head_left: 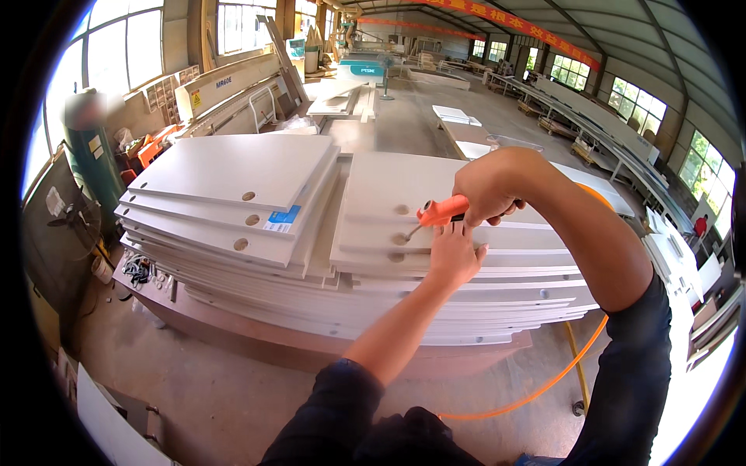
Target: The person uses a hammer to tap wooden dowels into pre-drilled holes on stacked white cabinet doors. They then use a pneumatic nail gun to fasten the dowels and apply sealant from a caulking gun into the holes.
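Observation:
My right hand (pixel 491 186) is closed round an orange air blow gun (pixel 441 210). Its thin metal nozzle slants down to a round hole in one of the white panels (pixel 373 182) stacked in front of me. Just below the gun, my left hand (pixel 455 258) lies on the panels with its fingers stretched out, the fingertips close against the tool; whether they touch it is hard to tell. More round holes sit along the panels' near edges. An orange hose (pixel 536 398) loops down at my right.
Beside it on the left stands another stack of white panels (pixel 233 167), one bearing a blue-and-white label (pixel 283 218). Both rest on a brownish base (pixel 256 340). Small hardware (pixel 151 273) lies at its left corner. A green cylinder (pixel 93 151) stands at far left.

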Available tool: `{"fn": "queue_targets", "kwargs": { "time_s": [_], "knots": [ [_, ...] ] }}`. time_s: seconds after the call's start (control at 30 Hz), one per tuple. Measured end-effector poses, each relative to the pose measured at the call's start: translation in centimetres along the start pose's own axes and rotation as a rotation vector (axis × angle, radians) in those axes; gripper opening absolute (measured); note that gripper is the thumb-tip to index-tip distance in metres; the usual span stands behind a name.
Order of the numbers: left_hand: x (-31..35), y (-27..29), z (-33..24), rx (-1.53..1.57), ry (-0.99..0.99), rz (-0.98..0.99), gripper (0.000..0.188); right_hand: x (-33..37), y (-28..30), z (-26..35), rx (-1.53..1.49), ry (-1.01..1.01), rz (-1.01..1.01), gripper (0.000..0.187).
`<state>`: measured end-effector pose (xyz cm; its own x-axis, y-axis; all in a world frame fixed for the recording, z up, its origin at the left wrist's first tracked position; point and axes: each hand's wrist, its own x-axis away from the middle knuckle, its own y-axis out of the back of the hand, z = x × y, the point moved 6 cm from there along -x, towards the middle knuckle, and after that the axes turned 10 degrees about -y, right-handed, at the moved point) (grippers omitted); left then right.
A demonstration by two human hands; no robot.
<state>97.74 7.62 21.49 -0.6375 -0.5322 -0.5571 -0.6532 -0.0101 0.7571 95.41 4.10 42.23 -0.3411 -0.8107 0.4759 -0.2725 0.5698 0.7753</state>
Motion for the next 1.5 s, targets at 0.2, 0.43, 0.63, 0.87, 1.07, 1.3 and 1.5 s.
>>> {"fn": "queue_targets", "kwargs": {
  "time_s": [0.2,0.43,0.63,0.87,1.07,1.3,1.5],
  "knots": [
    [0.6,3.3,3.1,-0.009,-0.129,0.161,0.061,1.1,1.4,1.7,-0.063,0.054,0.032,0.025],
    [0.2,2.5,2.9,-0.072,-0.163,0.241,0.071,1.4,2.6,2.4,0.015,-0.017,0.014,0.023],
    [-0.5,0.6,5.0,-0.209,-0.288,0.214,0.073,0.4,5.0,1.4,-0.045,-0.069,-0.080,0.026],
    [-0.9,1.9,5.3,-0.208,-0.244,0.234,0.074,-0.1,3.8,0.6,-0.078,0.009,0.022,0.024],
    [-0.2,2.6,4.9,-0.011,-0.147,0.286,0.068,-2.3,3.1,1.8,-0.040,0.128,0.066,0.026],
    [4.3,5.9,7.1,-0.142,-0.144,-0.138,0.056,-2.5,5.4,-0.3,-0.168,0.161,-0.021,0.032],
    [12.3,14.1,15.5,-0.055,0.465,-0.286,0.070,-7.8,0.4,-3.8,-0.542,0.278,0.015,0.039]
  ]
}}
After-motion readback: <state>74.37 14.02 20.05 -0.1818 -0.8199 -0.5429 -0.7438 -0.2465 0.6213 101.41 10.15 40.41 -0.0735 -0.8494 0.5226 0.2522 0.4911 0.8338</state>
